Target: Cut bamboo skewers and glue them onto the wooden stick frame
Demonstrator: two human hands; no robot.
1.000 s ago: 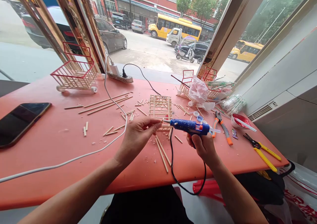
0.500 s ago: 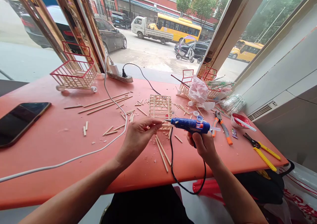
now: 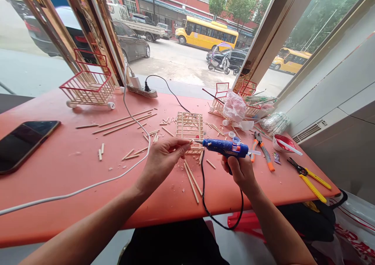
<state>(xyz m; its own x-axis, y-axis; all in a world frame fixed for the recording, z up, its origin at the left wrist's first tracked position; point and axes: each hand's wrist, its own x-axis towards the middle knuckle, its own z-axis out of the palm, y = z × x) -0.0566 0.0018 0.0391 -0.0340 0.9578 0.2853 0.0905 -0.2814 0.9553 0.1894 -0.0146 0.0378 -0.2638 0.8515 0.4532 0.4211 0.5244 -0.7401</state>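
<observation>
My right hand [image 3: 238, 169] is wrapped round the handle of a blue hot glue gun [image 3: 224, 147], whose nozzle points left. A clear glue stick juts from its rear. Thumb and fingers of my left hand [image 3: 166, 155] pinch a short wooden stick, mostly hidden by the fingertips, close to the nozzle tip. Whether nozzle and stick touch, I cannot tell. Just behind them lies a small lattice frame of wooden sticks [image 3: 189, 118] on the orange table [image 3: 117, 194]. Two longer loose sticks [image 3: 191, 183] lie below my left fingers.
A red-rimmed model cart [image 3: 88, 87] stands back left, near a phone [image 3: 26, 144] and a power strip [image 3: 142, 91]. A white cable [image 3: 117, 177] crosses the left side. At right lie orange-handled pliers [image 3: 263, 151], yellow-handled pliers [image 3: 310, 179] and a red bowl [image 3: 285, 144].
My left hand has shifted slightly left and the pinched stick now sits a little further from the glue gun's nozzle. My right hand stays put. Outside, a white truck has moved left.
</observation>
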